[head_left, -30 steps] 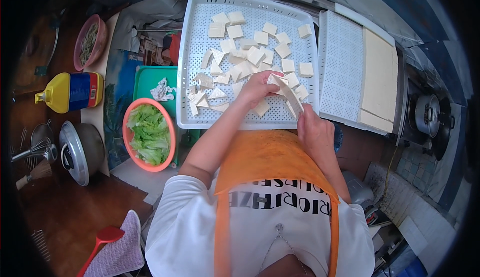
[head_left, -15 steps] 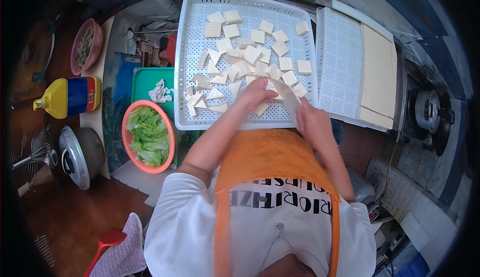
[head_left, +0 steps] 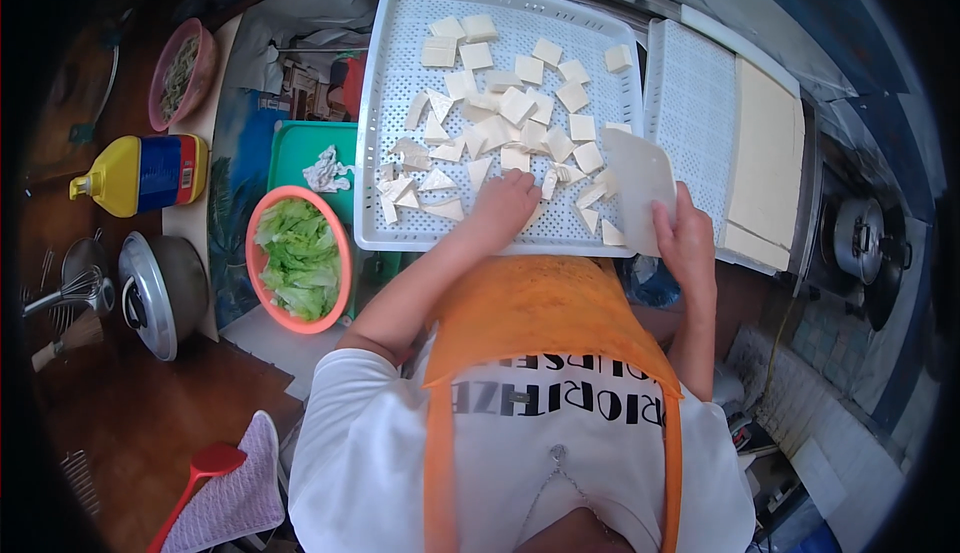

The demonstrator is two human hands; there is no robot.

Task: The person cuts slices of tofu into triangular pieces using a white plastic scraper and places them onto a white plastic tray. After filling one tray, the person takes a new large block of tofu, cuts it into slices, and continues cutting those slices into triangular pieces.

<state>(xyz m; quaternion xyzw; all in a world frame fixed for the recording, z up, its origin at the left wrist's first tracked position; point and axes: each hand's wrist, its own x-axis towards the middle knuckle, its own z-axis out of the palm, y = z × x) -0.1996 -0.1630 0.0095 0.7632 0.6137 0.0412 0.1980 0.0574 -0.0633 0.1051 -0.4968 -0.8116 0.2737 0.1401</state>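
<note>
A white perforated tray (head_left: 375, 133) holds many pale tofu pieces (head_left: 517, 105), some square, others cut into triangles and slivers. Near the tray's front edge, my left hand (head_left: 507, 208) is down among them with its fingers bent together. What lies under those fingers is hidden; small tofu slivers (head_left: 549, 184) sit right beside the fingertips. Over the tray's right front side, my right hand (head_left: 688, 243) is closed on a broad, pale, flat blade (head_left: 642, 188) with rounded corners. Its handle is hidden in the hand. The blade stands apart from my left hand.
Right of the tray, a second perforated tray (head_left: 685, 103) bears a large tofu slab (head_left: 762, 153). An orange basin of lettuce (head_left: 300, 258) stands at the left on a green tray (head_left: 290, 158). Farther right is a metal pot (head_left: 858, 228); far left, a yellow jug (head_left: 115, 178).
My right hand has swung the blade rightward, away from my left hand, toward the tray's right edge. My left hand has lowered onto the tofu. Cut pieces now show between the two hands.
</note>
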